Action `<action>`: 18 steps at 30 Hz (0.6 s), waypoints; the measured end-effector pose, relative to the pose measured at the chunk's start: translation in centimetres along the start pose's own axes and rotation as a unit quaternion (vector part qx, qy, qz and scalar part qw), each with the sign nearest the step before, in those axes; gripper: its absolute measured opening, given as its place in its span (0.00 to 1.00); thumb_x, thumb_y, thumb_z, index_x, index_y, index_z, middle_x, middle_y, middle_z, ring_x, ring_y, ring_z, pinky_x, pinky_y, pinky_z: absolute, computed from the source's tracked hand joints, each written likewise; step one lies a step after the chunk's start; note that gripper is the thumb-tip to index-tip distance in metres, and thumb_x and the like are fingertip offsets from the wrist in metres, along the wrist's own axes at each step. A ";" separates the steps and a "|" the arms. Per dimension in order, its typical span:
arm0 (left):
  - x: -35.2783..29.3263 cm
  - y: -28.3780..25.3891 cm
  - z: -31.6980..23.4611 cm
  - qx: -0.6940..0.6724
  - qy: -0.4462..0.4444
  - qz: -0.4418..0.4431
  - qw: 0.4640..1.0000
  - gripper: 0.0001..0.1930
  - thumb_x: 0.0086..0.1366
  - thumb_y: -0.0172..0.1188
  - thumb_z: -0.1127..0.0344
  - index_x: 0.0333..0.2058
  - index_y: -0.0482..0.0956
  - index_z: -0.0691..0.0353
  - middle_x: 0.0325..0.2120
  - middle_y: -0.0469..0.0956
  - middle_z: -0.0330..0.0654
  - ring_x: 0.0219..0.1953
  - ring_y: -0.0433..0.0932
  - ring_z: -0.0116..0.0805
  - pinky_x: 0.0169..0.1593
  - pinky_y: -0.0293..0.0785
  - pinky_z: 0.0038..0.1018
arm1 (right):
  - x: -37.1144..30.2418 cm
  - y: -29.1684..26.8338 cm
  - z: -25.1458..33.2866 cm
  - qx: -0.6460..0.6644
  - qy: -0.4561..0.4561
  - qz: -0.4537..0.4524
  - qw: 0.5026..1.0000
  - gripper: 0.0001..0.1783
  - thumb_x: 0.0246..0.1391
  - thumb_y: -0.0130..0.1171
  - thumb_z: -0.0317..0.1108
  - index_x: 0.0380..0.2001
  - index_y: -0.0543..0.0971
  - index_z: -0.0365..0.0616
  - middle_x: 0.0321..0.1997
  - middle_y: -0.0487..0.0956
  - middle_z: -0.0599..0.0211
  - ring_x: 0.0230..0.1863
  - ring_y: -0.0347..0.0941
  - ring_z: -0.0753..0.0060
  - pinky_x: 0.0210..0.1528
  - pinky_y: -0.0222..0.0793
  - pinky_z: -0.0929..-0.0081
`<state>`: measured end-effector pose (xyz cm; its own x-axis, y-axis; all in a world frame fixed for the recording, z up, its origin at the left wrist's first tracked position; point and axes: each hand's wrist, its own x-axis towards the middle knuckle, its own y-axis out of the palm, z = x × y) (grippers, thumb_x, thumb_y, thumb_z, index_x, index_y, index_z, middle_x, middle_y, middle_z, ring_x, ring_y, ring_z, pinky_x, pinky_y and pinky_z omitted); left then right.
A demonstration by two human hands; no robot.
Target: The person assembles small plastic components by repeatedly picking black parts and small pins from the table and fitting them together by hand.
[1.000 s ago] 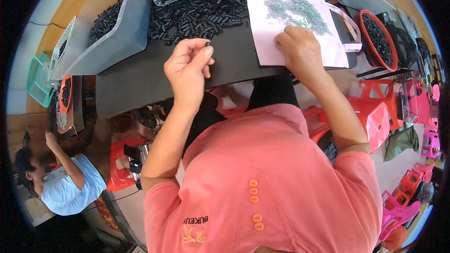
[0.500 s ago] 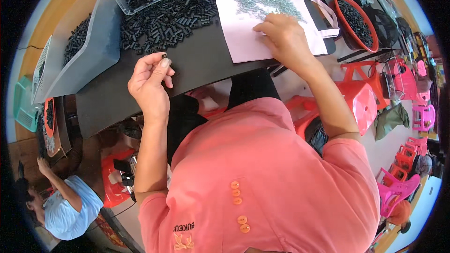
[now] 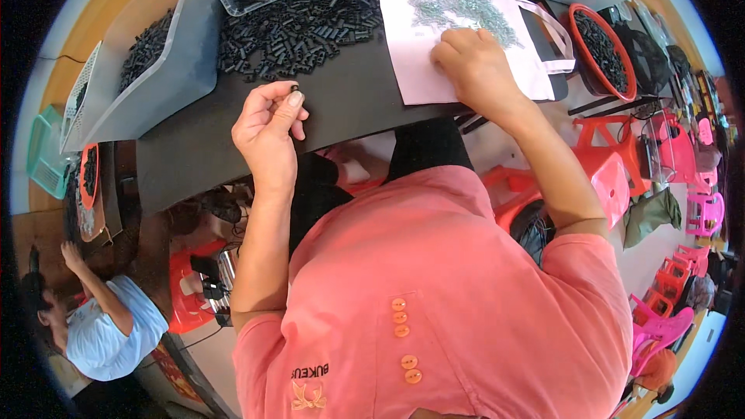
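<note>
My left hand (image 3: 268, 124) is above the near edge of the dark table, pinching a small black tube-shaped part (image 3: 295, 88) between thumb and fingertips. One end of the part peeks out over the thumb. On the right, my right hand (image 3: 477, 70) bends over a pale pink cloth bag (image 3: 411, 70) lying flat. Its curled fingers reach down at the near edge of a loose pile of small clear pieces (image 3: 485, 15). The palm hides the fingertips and whatever they grip. A heap of similar black parts (image 3: 303, 43) spreads on the table beyond my left hand.
A translucent bin (image 3: 174, 54) holding black parts stands at the left. Another clear container (image 3: 256, 6) lies at the heap. An orange-red basin (image 3: 618, 70) of black parts is at the right. Red stools (image 3: 605, 178) stand below it. Another person (image 3: 116, 326) works at lower left.
The whole view has shifted slightly, moving the table and both hands rightward in the picture. My right hand's fingers have curled downward at the clear pieces. My left hand keeps its pinch.
</note>
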<state>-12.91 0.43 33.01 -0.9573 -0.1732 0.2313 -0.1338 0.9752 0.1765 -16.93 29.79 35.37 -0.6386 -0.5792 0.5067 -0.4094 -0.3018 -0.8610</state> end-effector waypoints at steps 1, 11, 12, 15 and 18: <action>0.0 0.0 0.0 0.001 0.001 -0.002 1.000 0.06 0.62 0.59 0.77 0.38 0.78 0.69 0.28 0.78 0.41 0.25 0.75 0.24 0.21 0.65 0.16 | 0.3 0.2 0.0 -0.016 -0.003 0.007 1.000 0.06 0.41 0.56 0.25 0.27 0.75 0.46 0.30 0.73 0.66 0.37 0.72 0.59 0.38 0.63 0.62; -0.2 0.3 -0.3 0.010 -0.002 -0.015 1.000 0.05 0.60 0.61 0.78 0.36 0.79 0.67 0.26 0.76 0.36 0.24 0.72 0.20 0.21 0.64 0.15 | 6.2 3.5 -0.8 -0.005 -0.013 -0.017 1.000 0.09 0.43 0.60 0.28 0.32 0.77 0.46 0.32 0.74 0.65 0.38 0.73 0.57 0.40 0.65 0.60; -0.2 0.3 -0.3 0.014 -0.001 -0.008 1.000 0.04 0.60 0.61 0.78 0.35 0.79 0.66 0.26 0.76 0.35 0.24 0.72 0.20 0.21 0.64 0.15 | 6.5 3.6 -0.7 -0.005 -0.017 -0.018 1.000 0.09 0.43 0.60 0.28 0.32 0.77 0.46 0.32 0.74 0.65 0.38 0.73 0.57 0.40 0.65 0.60; -0.3 0.4 -0.2 0.013 0.001 -0.008 1.000 0.04 0.61 0.61 0.78 0.36 0.79 0.66 0.26 0.75 0.34 0.24 0.71 0.19 0.21 0.64 0.15 | 6.6 4.2 -0.1 0.021 -0.035 -0.020 0.999 0.07 0.44 0.61 0.31 0.31 0.78 0.48 0.31 0.74 0.66 0.37 0.73 0.57 0.39 0.65 0.59; -0.2 0.5 -0.2 0.015 0.002 0.000 1.000 0.04 0.61 0.61 0.78 0.36 0.79 0.66 0.26 0.75 0.34 0.24 0.71 0.19 0.21 0.64 0.15 | 6.8 4.7 -0.3 0.011 -0.032 -0.018 0.999 0.06 0.45 0.62 0.32 0.30 0.78 0.48 0.29 0.73 0.66 0.36 0.73 0.58 0.38 0.66 0.60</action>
<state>-12.76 0.92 33.23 -0.9564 -0.1735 0.2348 -0.1415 0.9790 0.1469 -23.46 24.66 34.75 -0.5797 -0.6149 0.5346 -0.4165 -0.3402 -0.8431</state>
